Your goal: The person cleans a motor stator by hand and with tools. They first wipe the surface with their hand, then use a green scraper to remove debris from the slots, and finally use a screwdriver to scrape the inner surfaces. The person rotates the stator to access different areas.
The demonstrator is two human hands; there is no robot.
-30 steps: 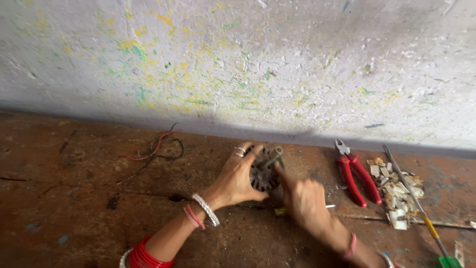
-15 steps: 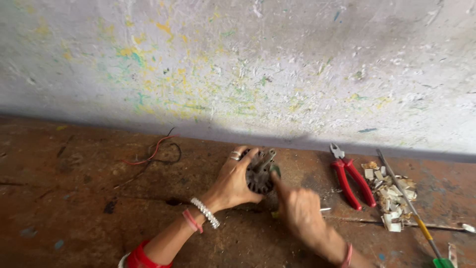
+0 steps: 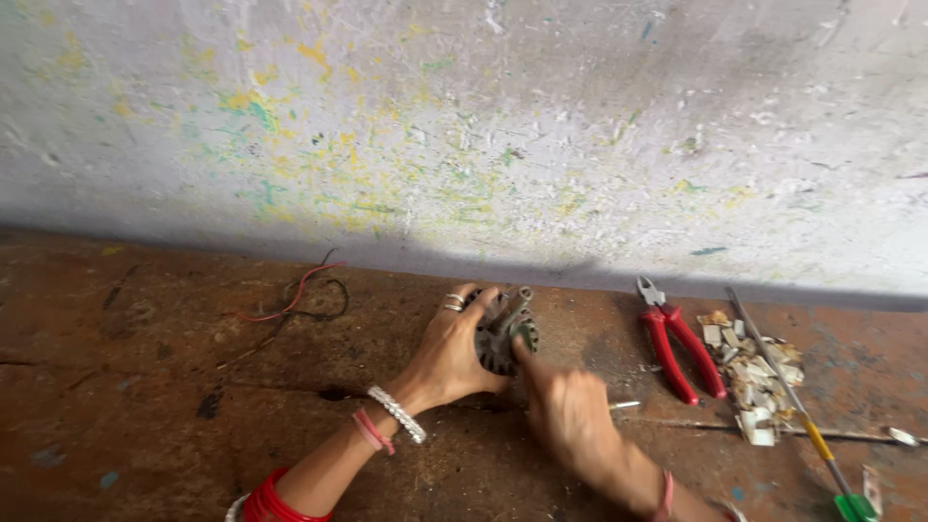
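2 hands work on the metal part [image 3: 501, 333] left of the pliers [image 3: 680, 340]: left hand [image 3: 451, 353] should grasp it firmly while right hand [image 3: 568, 418] pokes carefully, fingers loosely curled.

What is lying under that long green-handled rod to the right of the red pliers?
The rod crosses a pile of small pale scraps on the brown floor. Whatever lies directly beneath the rod is covered.

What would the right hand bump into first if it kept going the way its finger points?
The right hand points up and left, its fingertip already at the small round metal motor part that the left hand holds. That part comes first; beyond it is probably the paint-speckled wall, though depth is unclear.
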